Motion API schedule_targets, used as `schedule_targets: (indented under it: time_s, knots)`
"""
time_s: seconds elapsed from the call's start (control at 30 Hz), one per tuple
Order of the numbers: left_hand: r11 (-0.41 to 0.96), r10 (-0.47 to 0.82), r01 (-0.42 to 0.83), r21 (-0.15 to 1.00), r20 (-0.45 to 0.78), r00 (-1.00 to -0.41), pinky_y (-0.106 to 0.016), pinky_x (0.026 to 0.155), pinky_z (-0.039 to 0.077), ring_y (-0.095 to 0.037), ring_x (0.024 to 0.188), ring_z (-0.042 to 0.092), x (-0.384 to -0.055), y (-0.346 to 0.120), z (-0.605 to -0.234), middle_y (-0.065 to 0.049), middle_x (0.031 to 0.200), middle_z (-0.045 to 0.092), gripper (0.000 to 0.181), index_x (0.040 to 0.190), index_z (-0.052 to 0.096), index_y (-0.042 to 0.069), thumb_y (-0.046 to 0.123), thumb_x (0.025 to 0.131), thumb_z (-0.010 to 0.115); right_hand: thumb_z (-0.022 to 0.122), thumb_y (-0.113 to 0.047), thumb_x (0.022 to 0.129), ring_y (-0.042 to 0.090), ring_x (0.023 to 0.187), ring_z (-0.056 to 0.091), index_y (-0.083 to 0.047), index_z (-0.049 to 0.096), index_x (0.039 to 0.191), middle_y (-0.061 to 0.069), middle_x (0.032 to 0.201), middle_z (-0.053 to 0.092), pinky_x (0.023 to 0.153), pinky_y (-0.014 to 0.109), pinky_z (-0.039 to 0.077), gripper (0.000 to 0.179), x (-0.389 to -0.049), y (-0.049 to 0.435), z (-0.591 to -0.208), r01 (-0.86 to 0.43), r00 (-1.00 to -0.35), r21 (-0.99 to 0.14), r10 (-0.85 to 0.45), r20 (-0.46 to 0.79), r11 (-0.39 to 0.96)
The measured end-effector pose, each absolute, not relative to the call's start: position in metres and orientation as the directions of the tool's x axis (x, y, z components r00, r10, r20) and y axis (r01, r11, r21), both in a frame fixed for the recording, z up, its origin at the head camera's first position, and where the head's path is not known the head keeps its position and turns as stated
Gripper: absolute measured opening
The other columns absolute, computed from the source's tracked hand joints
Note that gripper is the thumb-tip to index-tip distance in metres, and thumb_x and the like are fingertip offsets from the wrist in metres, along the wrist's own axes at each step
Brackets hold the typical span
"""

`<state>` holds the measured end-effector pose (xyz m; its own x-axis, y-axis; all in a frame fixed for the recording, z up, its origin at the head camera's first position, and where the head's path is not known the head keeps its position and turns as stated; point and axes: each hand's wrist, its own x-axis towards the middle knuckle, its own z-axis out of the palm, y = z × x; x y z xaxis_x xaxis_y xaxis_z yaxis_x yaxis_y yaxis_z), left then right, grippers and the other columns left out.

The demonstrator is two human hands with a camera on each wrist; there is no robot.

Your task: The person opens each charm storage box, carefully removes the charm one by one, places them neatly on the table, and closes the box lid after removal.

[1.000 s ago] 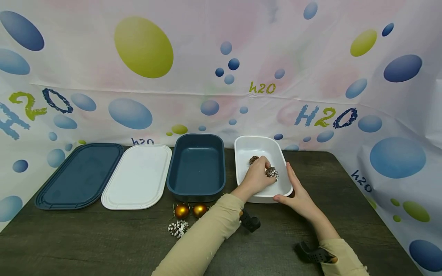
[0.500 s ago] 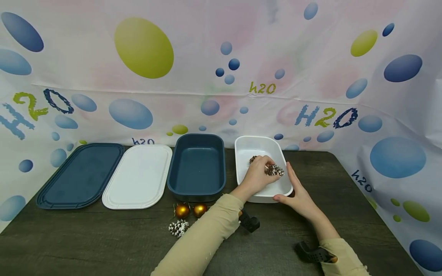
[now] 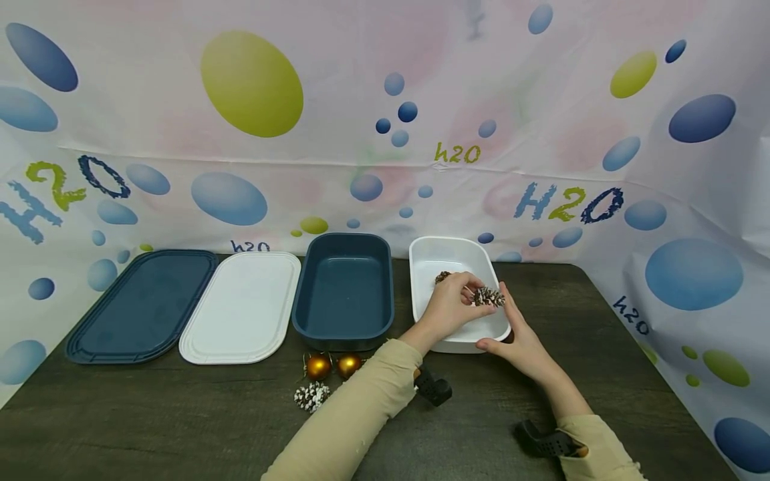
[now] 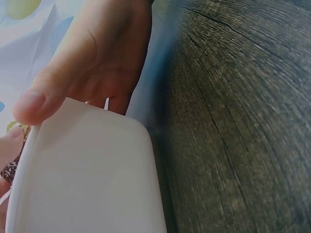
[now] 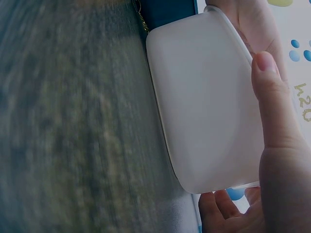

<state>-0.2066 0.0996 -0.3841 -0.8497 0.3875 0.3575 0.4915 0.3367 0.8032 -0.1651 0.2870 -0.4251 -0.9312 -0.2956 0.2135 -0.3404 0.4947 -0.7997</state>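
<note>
My left hand reaches over the white container and pinches a small white-tipped pine cone. In the left wrist view, that pine cone shows only at the edge, beside the left fingertips. Another pine cone lies inside the container, partly covered by the left hand. My right hand grips the container's near right corner. In the right wrist view, the right thumb lies along the rim while the fingers wrap the side wall.
Left of the white container stands a dark blue container. Farther left lie a white lid and a dark blue lid. Two gold baubles and a frosted pine cone rest near the left forearm. A patterned sheet hangs behind.
The pine cone in my left hand has moved right toward the container's right wall and the right hand's fingertips. My right hand keeps its grip on the container.
</note>
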Motion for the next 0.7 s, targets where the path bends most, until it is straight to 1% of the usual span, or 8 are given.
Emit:
schedule_targets:
  time_s: [0.13,0.27,0.33,0.37,0.47,0.57,0.63,0.7]
  knots:
    - [0.308,0.393,0.520,0.797,0.392,-0.832,-0.013,0.070,0.046,-0.010,0.080,0.057,-0.2072,0.0997,-0.3840,-0.001,0.098,0.059,0.043,0.117,0.062,0.007,0.023,0.080,0.079,0.076,-0.027,0.083,0.047,0.137,0.018,-0.035,-0.005,0.152,0.009,0.159,-0.007,0.095,0.065,0.035,0.107,-0.1656,0.2868,-0.4251,-0.331,-0.934,-0.805,-0.291,0.206,0.493]
    - [0.291,0.377,0.538,0.791,0.422,-0.824,-0.012,0.070,0.046,-0.009,0.080,0.056,-0.2075,0.0995,-0.3830,0.000,0.097,0.058,0.040,0.116,0.064,0.008,0.022,0.082,0.078,0.077,-0.027,0.082,0.047,0.138,0.014,-0.035,-0.004,0.152,0.007,0.159,-0.007,0.097,0.067,0.031,0.107,-0.1659,0.2868,-0.4242,-0.336,-0.932,-0.802,-0.295,0.210,0.493]
    - [0.282,0.360,0.541,0.792,0.435,-0.825,-0.012,0.071,0.046,-0.008,0.080,0.056,-0.2075,0.0994,-0.3825,0.001,0.096,0.059,0.035,0.111,0.065,0.008,0.022,0.082,0.078,0.076,-0.025,0.083,0.046,0.137,0.017,-0.036,-0.005,0.152,0.009,0.159,-0.007,0.097,0.064,0.034,0.107,-0.1660,0.2870,-0.4238,-0.343,-0.929,-0.805,-0.300,0.215,0.485]
    - [0.277,0.351,0.541,0.794,0.440,-0.826,-0.012,0.071,0.046,-0.008,0.080,0.056,-0.2076,0.0994,-0.3826,0.002,0.095,0.059,0.033,0.109,0.066,0.009,0.022,0.082,0.078,0.076,-0.024,0.083,0.046,0.136,0.021,-0.036,-0.005,0.152,0.009,0.159,-0.008,0.095,0.060,0.038,0.107,-0.1660,0.2873,-0.4240,-0.345,-0.928,-0.806,-0.303,0.216,0.481]
    - [0.266,0.320,0.534,0.803,0.449,-0.835,-0.013,0.072,0.046,-0.006,0.081,0.055,-0.2066,0.0986,-0.3828,0.002,0.096,0.059,0.032,0.107,0.066,0.010,0.024,0.082,0.078,0.075,-0.022,0.085,0.045,0.130,0.032,-0.037,-0.006,0.152,0.009,0.159,-0.008,0.086,0.043,0.049,0.106,-0.1663,0.2878,-0.4255,-0.344,-0.927,-0.814,-0.309,0.214,0.469]
    - [0.263,0.305,0.530,0.806,0.452,-0.839,-0.014,0.073,0.047,-0.004,0.081,0.054,-0.2048,0.0976,-0.3828,0.003,0.096,0.059,0.032,0.107,0.065,0.011,0.026,0.082,0.078,0.074,-0.019,0.085,0.044,0.124,0.040,-0.036,-0.006,0.152,0.006,0.159,-0.009,0.075,0.031,0.053,0.105,-0.1660,0.2881,-0.4272,-0.337,-0.928,-0.821,-0.308,0.208,0.461]
    - [0.260,0.308,0.529,0.808,0.450,-0.838,-0.014,0.073,0.047,-0.004,0.081,0.054,-0.2039,0.0969,-0.3816,0.003,0.097,0.059,0.032,0.107,0.065,0.012,0.026,0.082,0.078,0.074,-0.018,0.085,0.044,0.127,0.036,-0.032,-0.006,0.153,0.008,0.159,-0.008,0.079,0.035,0.052,0.106,-0.1655,0.2878,-0.4272,-0.339,-0.929,-0.815,-0.306,0.209,0.471]
    - [0.256,0.315,0.530,0.809,0.449,-0.836,-0.014,0.072,0.047,-0.004,0.081,0.055,-0.2037,0.0960,-0.3790,0.004,0.096,0.060,0.033,0.108,0.066,0.011,0.026,0.081,0.078,0.075,-0.018,0.085,0.045,0.131,0.031,-0.026,-0.006,0.153,0.011,0.159,-0.008,0.085,0.044,0.050,0.106,-0.1653,0.2876,-0.4269,-0.343,-0.928,-0.808,-0.306,0.213,0.479]
